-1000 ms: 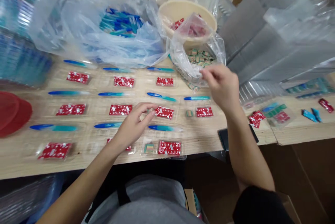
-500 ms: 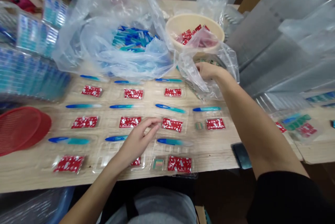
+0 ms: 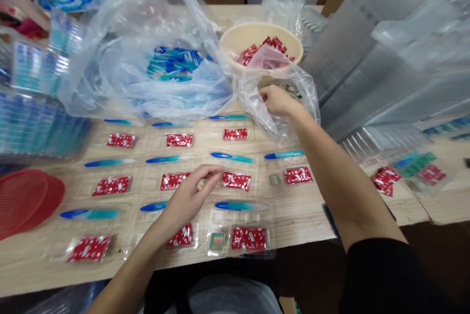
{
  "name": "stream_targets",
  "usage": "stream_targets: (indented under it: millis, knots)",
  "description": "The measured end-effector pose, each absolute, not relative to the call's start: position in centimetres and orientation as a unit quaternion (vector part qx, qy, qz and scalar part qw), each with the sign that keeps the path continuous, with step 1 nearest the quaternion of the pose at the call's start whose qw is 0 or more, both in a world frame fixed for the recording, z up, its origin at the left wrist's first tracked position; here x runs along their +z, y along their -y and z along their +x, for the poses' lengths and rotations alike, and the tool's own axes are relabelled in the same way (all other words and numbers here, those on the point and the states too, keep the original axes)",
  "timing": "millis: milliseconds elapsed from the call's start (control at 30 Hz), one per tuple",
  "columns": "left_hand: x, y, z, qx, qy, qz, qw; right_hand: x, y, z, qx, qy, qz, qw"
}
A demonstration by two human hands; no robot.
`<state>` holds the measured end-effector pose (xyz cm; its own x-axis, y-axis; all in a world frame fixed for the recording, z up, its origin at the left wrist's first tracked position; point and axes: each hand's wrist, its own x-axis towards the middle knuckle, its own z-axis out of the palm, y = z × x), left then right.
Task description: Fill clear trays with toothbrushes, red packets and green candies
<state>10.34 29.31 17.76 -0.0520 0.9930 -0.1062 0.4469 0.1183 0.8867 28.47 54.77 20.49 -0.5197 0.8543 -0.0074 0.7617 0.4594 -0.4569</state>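
My left hand (image 3: 191, 190) hovers over the middle trays, thumb and fingertips drawn together beside a red printed packet (image 3: 236, 180). What its fingers hold, if anything, is too small to make out. My right hand (image 3: 275, 100) reaches into a clear plastic bag (image 3: 253, 101) of small green striped pieces (image 3: 292, 90); its fingers are curled and their tips partly hidden. Rows of clear blister trays (image 3: 270, 250) lie on the table, each with a blue-teal pen (image 3: 238, 205) and a red packet. A small striped block (image 3: 217, 241) sits in the nearest right tray, another (image 3: 275, 179) in the tray farther right.
A cream bowl (image 3: 224, 45) of red packets stands behind the small bag. A large plastic bag (image 3: 121, 74) holds many pens (image 3: 176, 62). Stacked filled trays (image 3: 40, 123) and red baskets (image 3: 27, 201) are at left. Tall stacks of clear trays (image 3: 352, 59) rise at right.
The view has shifted slightly, so the table appears lower and further left. My right hand stays in the small bag, and my left hand stays over the middle trays.
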Motion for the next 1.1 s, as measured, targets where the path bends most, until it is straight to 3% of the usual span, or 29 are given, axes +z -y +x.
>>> stream_targets:
  millis: [467,800,1100]
  knots:
    - [20.8,-35.2,11.8,0.347,-0.586,0.65,0.336,21.3,-52.8,28.9,0.167,0.805,-0.539,0.184]
    - [22.3,-38.3,13.1,0.362,-0.554,0.682,0.31,19.9,-54.4,28.5,0.216,0.849,-0.462,0.137]
    - [21.9,-38.4,12.7,0.346,-0.567,0.675,0.321,20.4,-54.0,28.5,0.221,0.822,-0.505,0.145]
